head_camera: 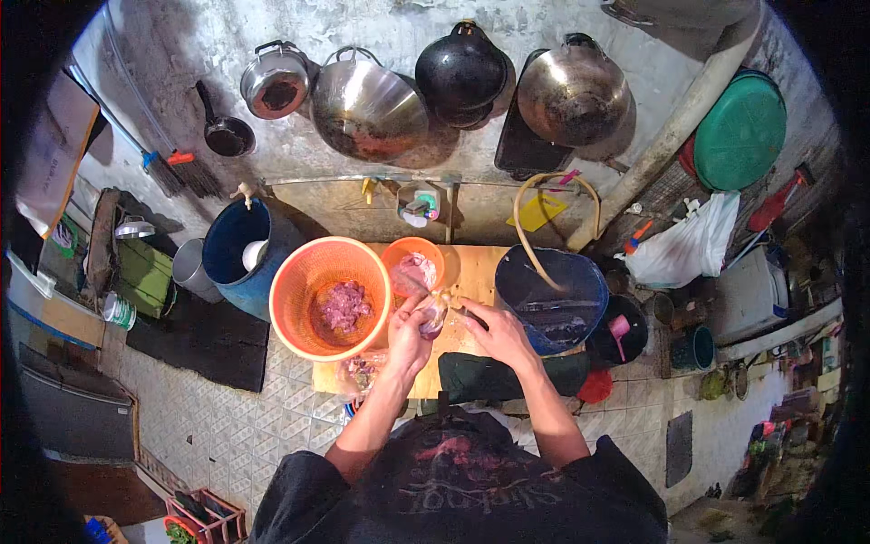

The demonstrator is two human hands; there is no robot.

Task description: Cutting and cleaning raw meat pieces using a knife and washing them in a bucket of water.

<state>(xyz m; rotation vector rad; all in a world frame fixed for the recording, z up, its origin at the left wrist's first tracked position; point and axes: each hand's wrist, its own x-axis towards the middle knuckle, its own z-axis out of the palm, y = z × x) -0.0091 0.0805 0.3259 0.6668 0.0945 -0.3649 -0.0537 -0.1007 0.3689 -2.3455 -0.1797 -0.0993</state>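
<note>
My left hand [412, 334] grips a piece of raw, purplish-pink meat [433, 317], perhaps offal, with a pale yellowish upper end. My right hand [501, 336] is just right of it, index finger stretched to that end; whether it pinches anything is too small to tell. Left of my hands is a large orange plastic basket [289, 272] with raw pinkish-purple meat pieces [345, 307] at its bottom. Behind the held piece, a smaller orange container [395, 251] contains pale pink meat [416, 270]. Below the basket rests a clear plastic bag [359, 372] with mixed scraps.
A wooden board [476, 265] lies under the containers. On its right stands a blue tub [598, 299] with a hose [522, 234] hanging into it. A blue barrel [238, 292] is at left. Woks [370, 102] hang on the wall. Dark cloth [476, 374] lies near my right forearm.
</note>
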